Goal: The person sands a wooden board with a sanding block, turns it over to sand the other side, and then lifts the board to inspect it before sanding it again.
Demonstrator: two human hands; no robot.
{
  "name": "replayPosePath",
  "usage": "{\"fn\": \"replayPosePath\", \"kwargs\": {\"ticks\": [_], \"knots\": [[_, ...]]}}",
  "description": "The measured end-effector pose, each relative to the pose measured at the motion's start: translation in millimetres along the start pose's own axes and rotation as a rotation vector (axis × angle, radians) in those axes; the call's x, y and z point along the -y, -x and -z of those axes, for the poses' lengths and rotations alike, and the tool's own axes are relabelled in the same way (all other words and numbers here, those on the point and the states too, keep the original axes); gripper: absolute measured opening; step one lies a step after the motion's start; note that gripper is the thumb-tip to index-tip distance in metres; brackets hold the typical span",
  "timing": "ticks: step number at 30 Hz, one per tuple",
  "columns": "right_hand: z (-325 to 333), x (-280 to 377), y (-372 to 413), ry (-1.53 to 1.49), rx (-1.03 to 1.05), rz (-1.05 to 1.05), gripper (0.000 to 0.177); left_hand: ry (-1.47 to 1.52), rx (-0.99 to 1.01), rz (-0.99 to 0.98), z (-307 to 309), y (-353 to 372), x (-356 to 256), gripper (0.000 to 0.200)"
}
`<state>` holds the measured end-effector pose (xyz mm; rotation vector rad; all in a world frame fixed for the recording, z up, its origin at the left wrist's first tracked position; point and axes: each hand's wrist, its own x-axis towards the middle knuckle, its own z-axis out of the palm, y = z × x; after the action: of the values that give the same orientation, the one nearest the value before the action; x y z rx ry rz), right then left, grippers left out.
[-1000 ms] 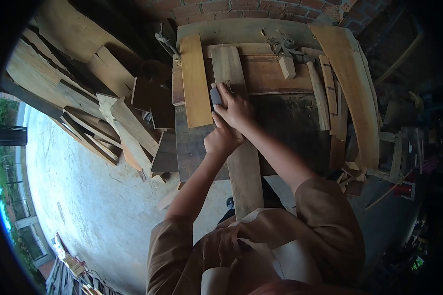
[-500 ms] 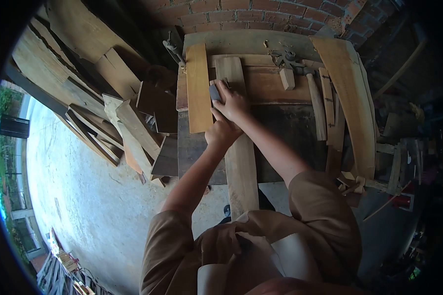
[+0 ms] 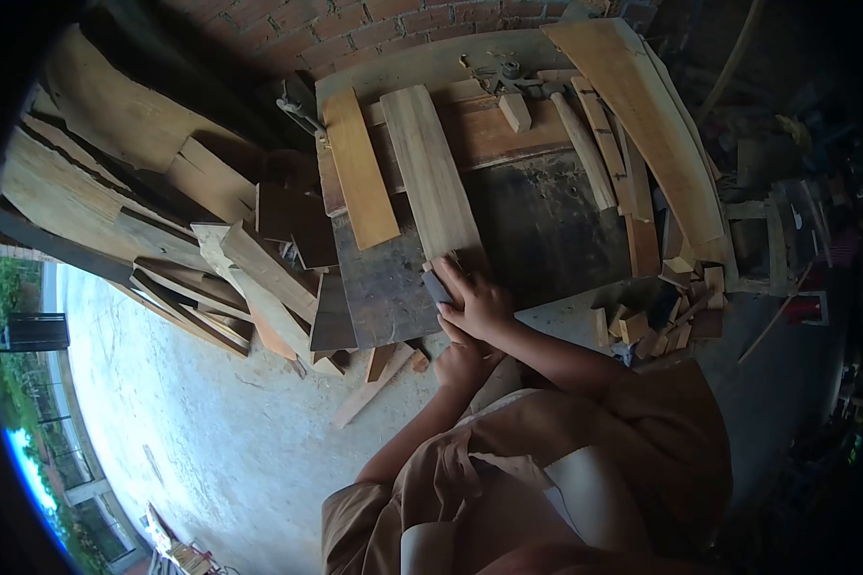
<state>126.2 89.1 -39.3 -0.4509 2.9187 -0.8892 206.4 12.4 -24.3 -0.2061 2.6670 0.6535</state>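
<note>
A long pale board (image 3: 431,163) lies lengthwise on the dark workbench (image 3: 547,230). At the board's near end my right hand (image 3: 479,307) is closed over a small grey-sided block (image 3: 437,287), pressed down on the wood. My left hand (image 3: 462,362) is closed just behind and below the right one, touching it. What its fingers wrap around is hidden. A shorter yellowish board (image 3: 362,172) lies to the left of the pale board.
A wooden-handled tool (image 3: 585,149), a wood block (image 3: 514,113) and a metal tool (image 3: 510,75) lie toward the back. A wide plank (image 3: 642,115) lines the right side. Offcuts (image 3: 657,321) are heaped at right; leaning boards (image 3: 115,125) stand at left.
Both hands have come toward my body with the grey block, from the pale board's far part to its near end. My view has shifted and tilted.
</note>
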Motion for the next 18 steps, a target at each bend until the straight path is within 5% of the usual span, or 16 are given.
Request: {"fn": "replayPosePath", "kwargs": {"ticks": [8, 18], "knots": [[14, -2, -117, -0.026, -0.037, -0.054, 0.079, -0.077, 0.012, 0.066, 72, -101, -22, 0.117], [16, 1, -48, 0.037, 0.122, -0.094, 0.079, -0.014, 0.053, 0.070, 36, -39, -17, 0.121]]}}
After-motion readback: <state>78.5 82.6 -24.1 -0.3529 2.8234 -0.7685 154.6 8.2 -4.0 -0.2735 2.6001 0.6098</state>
